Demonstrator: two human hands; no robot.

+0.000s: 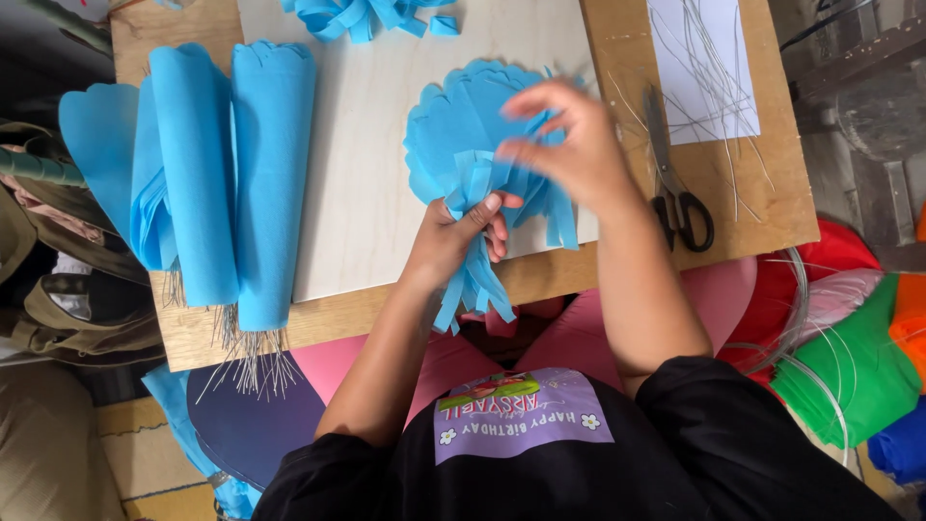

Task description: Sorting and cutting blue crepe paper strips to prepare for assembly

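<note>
Left hand (453, 236): clenched in a tight grip around the gathered stem of the blue paper flower (463, 145), thumb laid across the front of the bunch.
Right hand (574, 145): blurred; fingers curled and pinching at the paper petals just above the left grip, so it has hold of one layer of the flower.
Blue paper flower: fans out in scalloped round layers up and to the left of the left grip, lying partly on the pale board (367, 193); its cut fringe ends (477, 289) hang below the grip, past the near edge of the counter (386, 309).
Rolled blue sheets (231, 174): well to the left of the left grip, two tall rolls with scalloped tops lying side by side on the counter, with a flat scalloped sheet further left.
Thin wires (241, 357): a splayed bundle sticking out under the rolls, over the counter's near edge.
Scissors (675, 193): black handles, just right of the right forearm, lying on the counter.
White sheet (704, 68): beyond the scissors, up and right of the right hand, with loose fine wires scattered over it.
Blue strip scraps (367, 17): far above both hands, at the top edge of the board.
Coloured paper stack (858, 357): red, green, orange and blue, low to the right of the counter.
</note>
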